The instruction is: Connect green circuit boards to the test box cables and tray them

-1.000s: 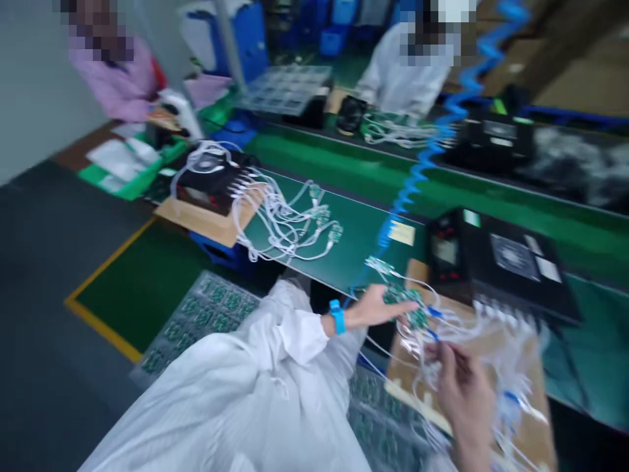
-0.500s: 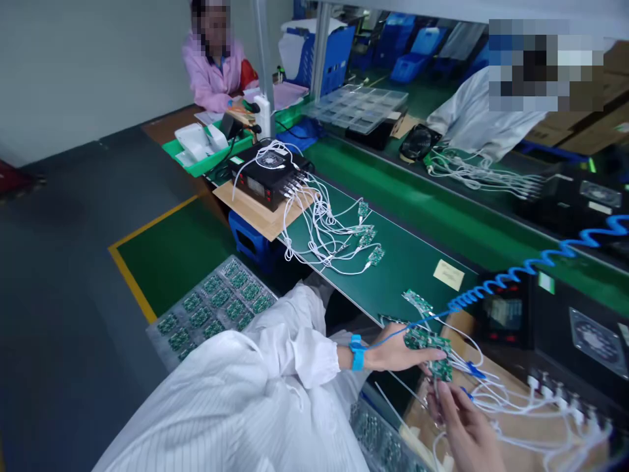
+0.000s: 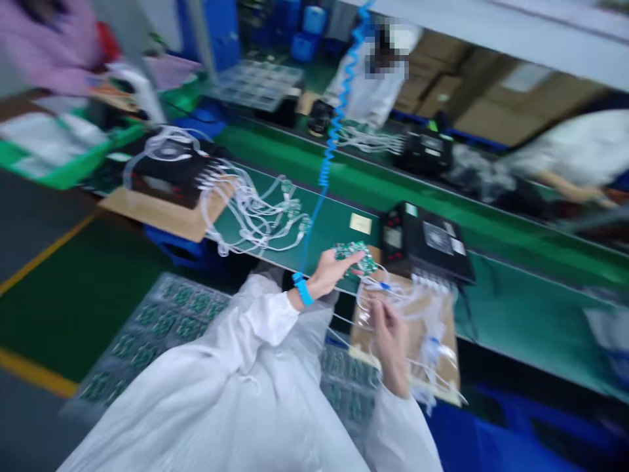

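Observation:
My left hand point(image 3: 333, 270), with a blue wrist strap point(image 3: 303, 289), is closed on green circuit boards point(image 3: 364, 261) above the bench edge. Its thumb lies across them. Just to the right, my right hand point(image 3: 388, 321) has its fingers pinched together over the cardboard point(image 3: 366, 335), near white cables point(image 3: 393, 293); motion blur hides what is between the fingertips. Behind the hands stands a black tester box point(image 3: 426, 239) with a row of white plugs along its front.
A second black box point(image 3: 167, 172) with white cables and small boards is on the left of the bench point(image 3: 324, 226). Trays of boards point(image 3: 147, 328) lie low at the left and by my lap. A coiled blue cord point(image 3: 339, 118) hangs down. Other people work at the far left and across.
The view has swung to the right. My right hand has drawn back from the boards, which stay in my left hand. The coiled cord now hangs more upright.

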Motion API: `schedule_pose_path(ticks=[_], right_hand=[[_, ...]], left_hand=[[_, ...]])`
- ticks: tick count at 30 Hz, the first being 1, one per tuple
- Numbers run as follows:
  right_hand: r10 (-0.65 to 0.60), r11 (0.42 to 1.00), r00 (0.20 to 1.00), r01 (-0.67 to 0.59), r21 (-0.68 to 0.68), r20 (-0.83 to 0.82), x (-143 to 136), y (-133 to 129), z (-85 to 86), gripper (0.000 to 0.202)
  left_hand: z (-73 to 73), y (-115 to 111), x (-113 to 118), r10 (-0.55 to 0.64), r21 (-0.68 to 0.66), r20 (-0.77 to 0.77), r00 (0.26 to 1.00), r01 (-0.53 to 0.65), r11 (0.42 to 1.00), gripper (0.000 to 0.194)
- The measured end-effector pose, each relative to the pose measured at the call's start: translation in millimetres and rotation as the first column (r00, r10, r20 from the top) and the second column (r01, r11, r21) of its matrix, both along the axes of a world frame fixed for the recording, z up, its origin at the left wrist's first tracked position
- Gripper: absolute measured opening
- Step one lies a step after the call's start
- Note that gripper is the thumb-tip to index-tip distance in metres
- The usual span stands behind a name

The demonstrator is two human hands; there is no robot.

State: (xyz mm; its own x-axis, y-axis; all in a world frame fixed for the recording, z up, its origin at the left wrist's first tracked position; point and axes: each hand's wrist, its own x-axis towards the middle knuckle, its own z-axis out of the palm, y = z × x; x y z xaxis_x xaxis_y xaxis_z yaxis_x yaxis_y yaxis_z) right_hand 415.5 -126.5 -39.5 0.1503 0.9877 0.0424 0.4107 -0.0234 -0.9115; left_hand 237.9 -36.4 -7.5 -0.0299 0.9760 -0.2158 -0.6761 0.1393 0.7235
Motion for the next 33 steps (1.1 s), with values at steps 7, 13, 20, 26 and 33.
schedule_pose_path(ticks=[7, 13, 20, 26, 33], right_hand=[[-0.153, 0.987, 0.952, 0.158, -0.001, -0.264, -18.5, 16.2, 1.6, 0.055], [-0.172, 0.984, 0.928, 0.179, -0.009, -0.331, -14.7, 11.7, -0.1, 0.053], [-0.165, 0.985, 0.903, 0.171, -0.022, -0.398, -11.5, 14.0, -1.7, 0.05], [-0.126, 0.992, 0.894, 0.108, -0.067, -0.431, -6.5, 14.8, -2.7, 0.046], [-0.093, 0.989, 0.894, 0.032, -0.144, -0.438, 3.7, 14.1, -0.6, 0.043]], left_hand=[[-24.3, -20.4, 38.4, -0.105, -0.053, -0.034, 0.994, 0.104, 0.993, 0.047], [-24.0, -18.2, 40.5, -0.104, -0.048, -0.032, 0.994, 0.102, 0.994, 0.045], [-25.9, -19.1, 42.8, -0.096, -0.034, -0.089, 0.991, 0.093, 0.995, 0.043], [-26.6, -19.8, 37.5, -0.115, -0.016, -0.167, 0.979, 0.114, 0.993, 0.044], [-25.7, -21.5, 30.8, -0.145, 0.051, -0.341, 0.929, 0.172, 0.984, 0.045]])
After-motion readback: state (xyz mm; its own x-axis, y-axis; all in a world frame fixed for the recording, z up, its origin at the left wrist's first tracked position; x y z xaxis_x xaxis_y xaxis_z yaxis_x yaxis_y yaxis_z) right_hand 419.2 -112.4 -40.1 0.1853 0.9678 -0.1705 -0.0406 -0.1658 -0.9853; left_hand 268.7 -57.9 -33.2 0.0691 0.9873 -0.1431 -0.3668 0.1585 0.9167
